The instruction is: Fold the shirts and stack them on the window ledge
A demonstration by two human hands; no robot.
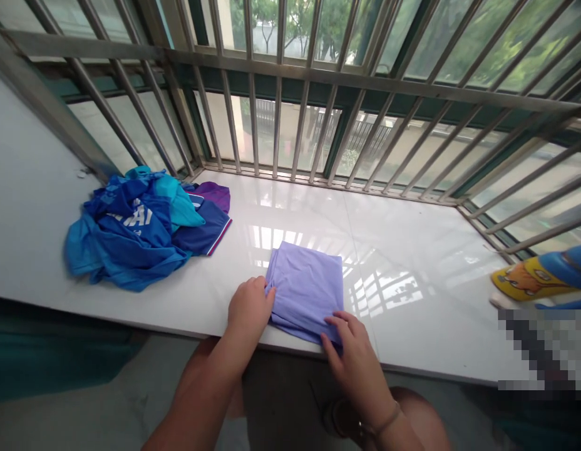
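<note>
A folded, roughly square lavender cloth [307, 285] lies near the front edge of a glossy white ledge [426, 250]. The curled left hand [248, 307] touches its left side, grip unclear; the right hand [359, 344], fingers parted, rests on its near right corner. Leftward sits a crumpled blue, turquoise and purple clothing heap [131, 244]; behind, silver metal window bars [342, 78].

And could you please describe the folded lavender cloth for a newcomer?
Below the barred window runs a glossy white ledge. At its front edge, between left hand and right hand, lies the lavender cloth, folded flat, unlike the crumpled blue clothes.
</note>
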